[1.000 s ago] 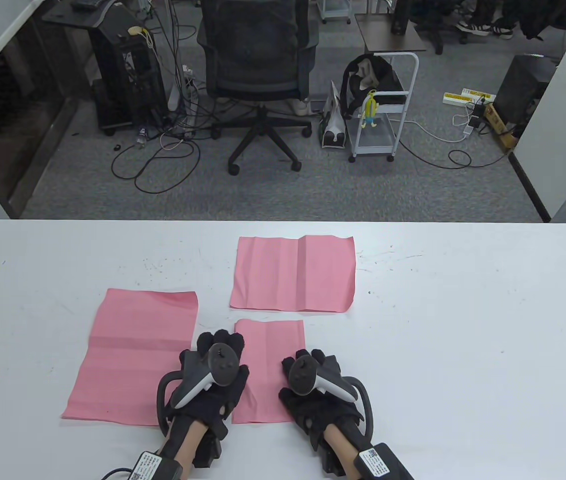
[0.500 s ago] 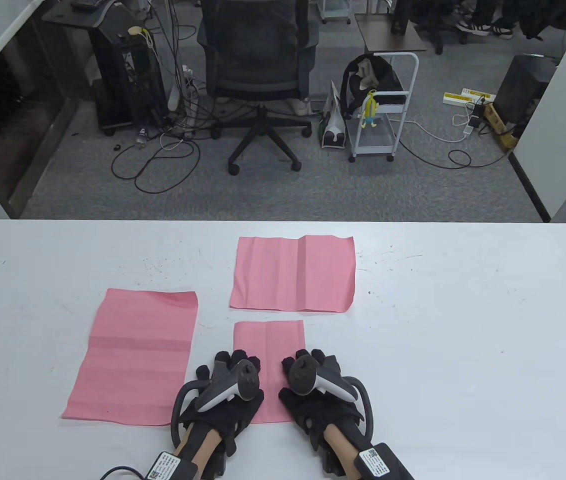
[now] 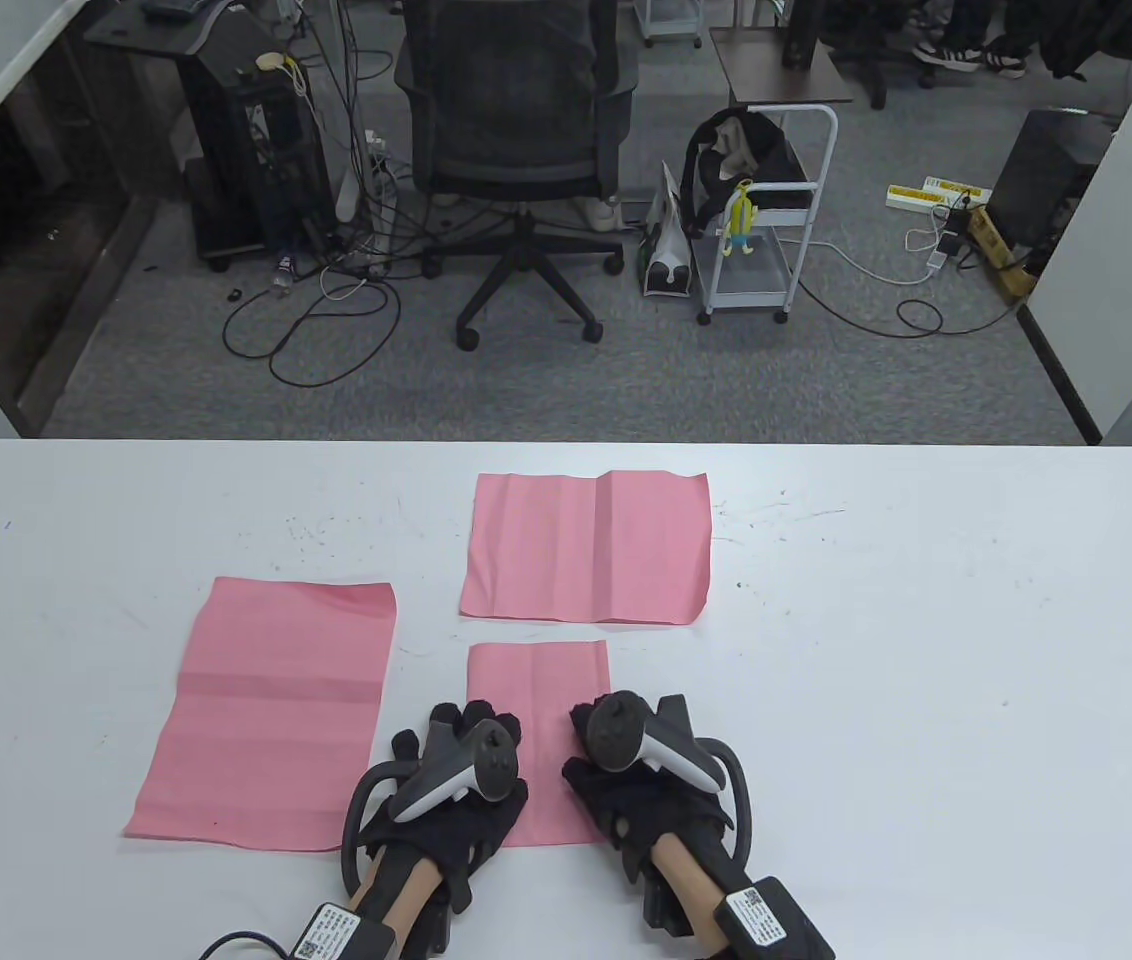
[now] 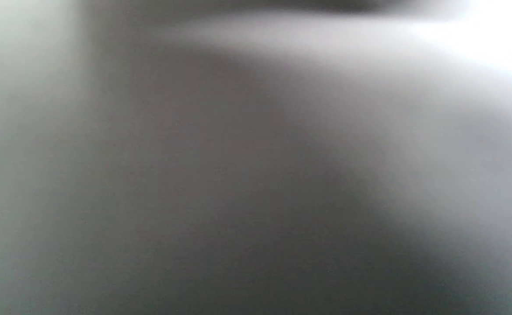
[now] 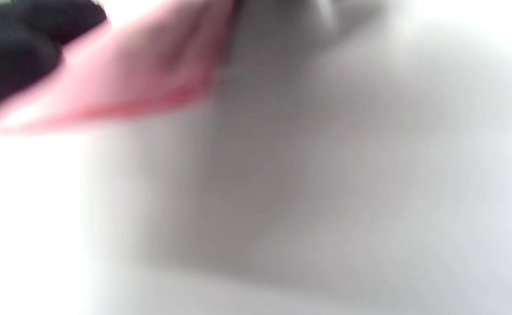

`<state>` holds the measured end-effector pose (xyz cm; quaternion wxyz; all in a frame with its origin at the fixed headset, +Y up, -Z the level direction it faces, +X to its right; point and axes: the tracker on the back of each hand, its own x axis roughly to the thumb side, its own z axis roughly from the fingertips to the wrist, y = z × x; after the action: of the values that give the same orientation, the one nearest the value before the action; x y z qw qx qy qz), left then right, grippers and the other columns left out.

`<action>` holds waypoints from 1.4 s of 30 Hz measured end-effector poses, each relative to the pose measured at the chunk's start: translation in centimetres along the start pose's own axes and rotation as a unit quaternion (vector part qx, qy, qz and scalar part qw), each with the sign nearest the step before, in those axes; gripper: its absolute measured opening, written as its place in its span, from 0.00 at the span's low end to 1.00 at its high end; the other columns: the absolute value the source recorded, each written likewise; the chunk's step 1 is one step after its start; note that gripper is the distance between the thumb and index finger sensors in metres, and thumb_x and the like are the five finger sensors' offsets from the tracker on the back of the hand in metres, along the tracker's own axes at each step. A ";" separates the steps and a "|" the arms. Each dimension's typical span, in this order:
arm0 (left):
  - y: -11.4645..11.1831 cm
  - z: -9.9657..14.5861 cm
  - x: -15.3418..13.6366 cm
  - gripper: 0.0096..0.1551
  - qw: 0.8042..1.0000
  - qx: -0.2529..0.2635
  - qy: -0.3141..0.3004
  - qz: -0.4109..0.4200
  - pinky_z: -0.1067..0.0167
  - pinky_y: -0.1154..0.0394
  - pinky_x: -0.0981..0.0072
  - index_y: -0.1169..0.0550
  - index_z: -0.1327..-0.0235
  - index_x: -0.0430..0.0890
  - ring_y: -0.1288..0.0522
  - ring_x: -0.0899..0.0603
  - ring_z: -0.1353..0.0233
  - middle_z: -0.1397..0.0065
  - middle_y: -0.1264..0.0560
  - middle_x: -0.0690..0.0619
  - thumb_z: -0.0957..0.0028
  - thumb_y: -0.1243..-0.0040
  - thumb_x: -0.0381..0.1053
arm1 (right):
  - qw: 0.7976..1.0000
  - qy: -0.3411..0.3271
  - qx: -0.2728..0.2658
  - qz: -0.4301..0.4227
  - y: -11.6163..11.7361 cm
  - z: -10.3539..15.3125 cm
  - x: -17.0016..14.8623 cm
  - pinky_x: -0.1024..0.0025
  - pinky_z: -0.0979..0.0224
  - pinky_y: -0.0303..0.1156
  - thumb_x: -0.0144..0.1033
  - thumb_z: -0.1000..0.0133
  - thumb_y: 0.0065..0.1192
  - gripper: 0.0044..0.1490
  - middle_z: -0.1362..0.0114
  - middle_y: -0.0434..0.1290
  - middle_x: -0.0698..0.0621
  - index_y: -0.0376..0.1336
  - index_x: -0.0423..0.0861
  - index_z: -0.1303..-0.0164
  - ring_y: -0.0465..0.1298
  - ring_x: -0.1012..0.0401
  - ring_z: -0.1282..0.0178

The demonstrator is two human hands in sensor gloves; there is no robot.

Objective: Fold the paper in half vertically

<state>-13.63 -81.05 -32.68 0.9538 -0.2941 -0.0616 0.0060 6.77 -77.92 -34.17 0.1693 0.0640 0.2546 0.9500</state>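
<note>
Creasing step, by my read: folded paper (image 3: 536, 740), a narrow pink strip, lies flat near the table's (image 3: 926, 650) front edge, between the two gloved hands, and looks already doubled over lengthwise. Left hand (image 3: 446, 790) sits on its left long edge, right hand (image 3: 641, 775) on its right long edge, both palm down with fingers over the paper. Whether fingers are straight or curled I cannot tell, since the trackers cover them from above; neither hand seems to lift or pinch anything, more like pressing. Left wrist view is plain grey blur, no use. Right wrist view shows a smeared pink edge and a dark fingertip (image 5: 15, 39) at the top left, too blurred to judge contact. Next move likely calls for a firm slide along the folded edge to sharpen the crease, other hand pinning so the layers do not slip. Paper looks thin, matte, tissue-like, soft creases, likely to wrinkle or skid on the smooth white tabletop. Two more pink sheets lie flat: a tall sheet (image 3: 271, 710) just left, with a crosswise crease, and a wide sheet (image 3: 586, 548) just beyond, with an up-down crease and slightly ragged top edge.
</note>
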 end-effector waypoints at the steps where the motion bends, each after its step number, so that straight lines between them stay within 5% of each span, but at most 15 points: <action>1: 0.0 0.0 0.0 0.45 1.000 0.000 0.000 -0.001 0.19 0.68 0.33 0.68 0.19 0.64 0.74 0.41 0.13 0.12 0.74 0.60 0.45 0.75 0.73 | 1.000 -0.005 -0.010 -0.015 -0.4 0.3 0.0 0.42 0.17 0.49 0.58 0.43 0.46 0.40 0.13 0.49 0.52 0.47 0.58 0.20 0.49 0.49 0.13; 5: 0.0 0.0 0.0 0.45 1.000 -0.001 0.000 0.000 0.19 0.68 0.33 0.68 0.19 0.64 0.74 0.41 0.13 0.12 0.74 0.60 0.45 0.75 0.73 | 0.999 -0.011 -0.036 0.011 -1.4 1.3 0.3 0.45 0.18 0.56 0.58 0.43 0.48 0.37 0.16 0.60 0.51 0.57 0.55 0.24 0.59 0.48 0.16; 9: 0.0 0.0 0.0 0.45 1.000 -0.002 0.000 0.000 0.20 0.68 0.33 0.68 0.19 0.64 0.74 0.41 0.13 0.12 0.74 0.60 0.45 0.75 0.73 | 0.999 -0.007 -0.001 0.033 -0.6 0.6 0.5 0.47 0.21 0.61 0.58 0.44 0.49 0.36 0.20 0.67 0.51 0.63 0.53 0.28 0.65 0.49 0.20; 22: 0.0 -0.1 0.0 0.45 1.000 -0.003 -0.001 -0.001 0.20 0.68 0.33 0.69 0.19 0.64 0.75 0.41 0.13 0.12 0.74 0.60 0.45 0.75 0.73 | 0.997 0.016 0.011 0.079 0.1 0.1 1.4 0.47 0.19 0.58 0.58 0.44 0.48 0.37 0.18 0.60 0.52 0.58 0.54 0.25 0.59 0.50 0.18; 36: 0.0 -0.1 0.0 0.45 1.000 -0.003 -0.001 -0.002 0.20 0.68 0.33 0.69 0.19 0.64 0.74 0.41 0.13 0.12 0.74 0.60 0.45 0.75 0.73 | 0.993 0.092 0.041 0.057 -1.9 -6.0 2.2 0.47 0.15 0.49 0.60 0.44 0.47 0.41 0.13 0.46 0.56 0.47 0.58 0.20 0.47 0.54 0.13; 42: 0.0 -0.1 0.0 0.45 1.000 -0.003 0.000 -0.003 0.20 0.68 0.33 0.69 0.19 0.64 0.74 0.41 0.13 0.12 0.74 0.60 0.45 0.75 0.73 | 0.994 0.095 0.037 0.049 -2.0 -6.7 1.9 0.48 0.15 0.48 0.59 0.44 0.47 0.40 0.14 0.45 0.57 0.46 0.59 0.21 0.47 0.55 0.13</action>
<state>-13.58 -81.13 -32.75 0.9530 -0.2963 -0.0631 0.0027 4.25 -78.68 -40.89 0.0952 -0.0081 0.3007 0.9489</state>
